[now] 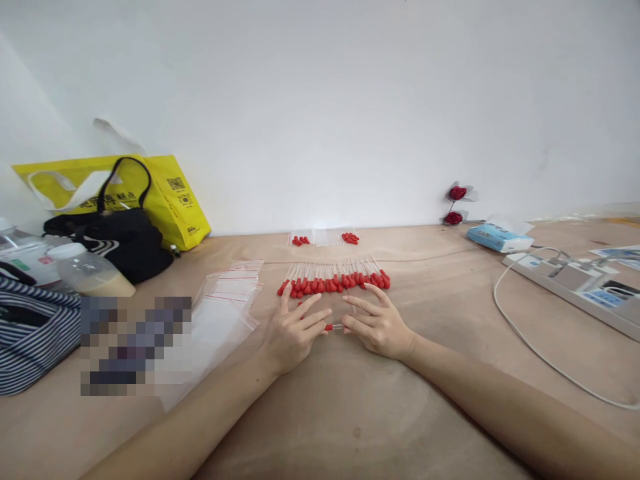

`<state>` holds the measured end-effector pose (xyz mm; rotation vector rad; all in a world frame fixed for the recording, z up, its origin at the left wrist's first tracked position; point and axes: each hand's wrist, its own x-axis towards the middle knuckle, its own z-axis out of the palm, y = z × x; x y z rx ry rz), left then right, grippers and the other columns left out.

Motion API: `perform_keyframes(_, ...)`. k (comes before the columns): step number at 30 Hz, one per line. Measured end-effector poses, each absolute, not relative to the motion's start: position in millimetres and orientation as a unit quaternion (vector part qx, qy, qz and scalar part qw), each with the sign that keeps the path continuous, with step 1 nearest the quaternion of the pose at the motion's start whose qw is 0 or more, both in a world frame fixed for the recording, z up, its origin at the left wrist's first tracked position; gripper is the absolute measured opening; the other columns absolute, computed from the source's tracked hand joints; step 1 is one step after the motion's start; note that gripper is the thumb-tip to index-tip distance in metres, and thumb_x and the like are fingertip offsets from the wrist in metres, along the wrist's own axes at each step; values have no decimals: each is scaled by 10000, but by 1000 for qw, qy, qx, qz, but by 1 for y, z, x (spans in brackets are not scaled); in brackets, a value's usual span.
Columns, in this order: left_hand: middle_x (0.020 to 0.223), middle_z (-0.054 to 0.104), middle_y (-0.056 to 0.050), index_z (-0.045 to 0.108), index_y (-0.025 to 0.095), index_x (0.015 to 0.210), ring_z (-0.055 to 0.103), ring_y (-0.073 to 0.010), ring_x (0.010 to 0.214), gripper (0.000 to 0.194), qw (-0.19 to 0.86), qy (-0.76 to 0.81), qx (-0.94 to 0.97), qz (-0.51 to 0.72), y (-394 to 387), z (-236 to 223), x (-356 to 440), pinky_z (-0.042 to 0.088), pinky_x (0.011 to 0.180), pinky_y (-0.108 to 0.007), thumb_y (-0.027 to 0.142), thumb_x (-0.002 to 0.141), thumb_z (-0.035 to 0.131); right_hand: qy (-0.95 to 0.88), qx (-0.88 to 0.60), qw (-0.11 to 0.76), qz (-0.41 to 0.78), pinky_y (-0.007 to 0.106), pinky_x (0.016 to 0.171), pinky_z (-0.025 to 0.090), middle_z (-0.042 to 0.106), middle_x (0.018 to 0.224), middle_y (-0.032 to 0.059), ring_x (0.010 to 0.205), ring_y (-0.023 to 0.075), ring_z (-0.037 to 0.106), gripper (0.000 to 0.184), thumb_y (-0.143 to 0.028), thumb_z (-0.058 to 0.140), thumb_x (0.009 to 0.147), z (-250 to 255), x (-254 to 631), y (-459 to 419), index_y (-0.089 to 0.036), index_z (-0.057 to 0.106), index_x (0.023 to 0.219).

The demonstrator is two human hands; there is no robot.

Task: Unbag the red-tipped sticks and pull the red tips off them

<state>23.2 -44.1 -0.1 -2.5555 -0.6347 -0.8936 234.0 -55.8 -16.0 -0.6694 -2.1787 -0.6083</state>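
Between my two hands, a glass dropper with a red rubber bulb [329, 327] lies roughly level above the table. My left hand [299, 333] pinches it at the red bulb, the other fingers spread. From the other side, the fingertips of my right hand [379, 328] close on the clear tube. Just beyond my fingers, a row of several droppers [340, 283] lies side by side, red bulbs toward me and thin clear tubes pointing to the wall. My fingers partly cover the near edge of this row.
Clear zip bags [225, 300] lie stacked at left. Filled bags of red-bulbed droppers [301, 241] rest near the wall. Farther left are a yellow bag [183, 207], a black bag [127, 243] and a bottle [95, 270]. A tissue pack [493, 236], power strip [575, 287] and white cable [520, 338] occupy the right.
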Motion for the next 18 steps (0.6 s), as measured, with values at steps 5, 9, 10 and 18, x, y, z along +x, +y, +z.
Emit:
perform_keyframes(5,1013,663,41,639,230,873,544,-205,1065,213,185,-215,-904,-319,-44,-2,23,16,1046,-575,130,842,454,-853,-258,386,-240,436,1061,172,680,662,-31,1036,134,548,97,-194,493,848,-16,234,-56,-201,587,825)
perform_keyframes(9,1007,665,40,636,232,872,539,-206,1069,242,191,-211,-902,-325,-42,-4,22,58,1045,-569,101,832,436,-849,-258,395,-237,432,1034,216,677,655,-33,1019,142,556,107,-196,489,848,-17,234,-56,-217,592,826)
perform_keyframes(10,995,670,34,637,232,864,540,-207,1066,251,190,-214,-901,-325,-42,-4,20,79,1040,-570,99,833,426,-849,-257,396,-236,432,1024,229,676,660,-31,1020,147,554,104,-197,492,845,-18,236,-56,-217,593,830)
perform_keyframes(18,784,616,-39,617,182,829,583,-139,739,219,117,-361,-854,-355,-32,-3,-5,471,704,-279,244,860,410,-800,-410,390,-200,279,618,415,598,613,17,586,129,534,218,-229,421,865,-27,254,-51,-156,588,986)
